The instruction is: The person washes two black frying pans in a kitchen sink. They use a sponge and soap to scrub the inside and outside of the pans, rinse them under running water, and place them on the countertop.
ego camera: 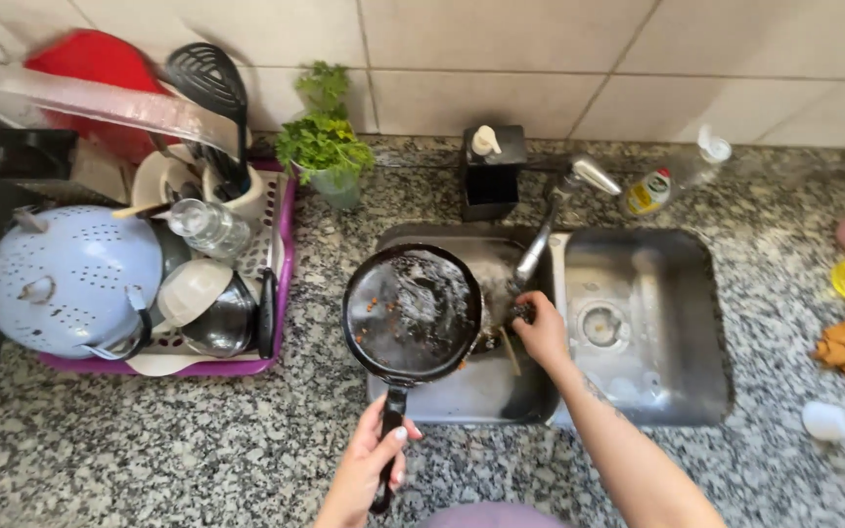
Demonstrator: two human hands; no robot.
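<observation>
Round black pan [413, 311] gripped by left hand [369, 469]

A black frying pan [411, 311] with a black handle shows brown and orange flecks of residue across its dark inside. The bench [198, 440] is speckled granite in grey, black and white. The double sink [716, 323] is dull silver steel. A pale blue colander [66, 279] dotted with small holes sits in a purple dish rack [284, 244] (beside a red plate [95, 64] and a black slotted spatula [209, 78]). A green herb plant [323, 142] stands by cream wall tiles [501, 39]. The soap dispenser [493, 171] is black with a white pump.
</observation>
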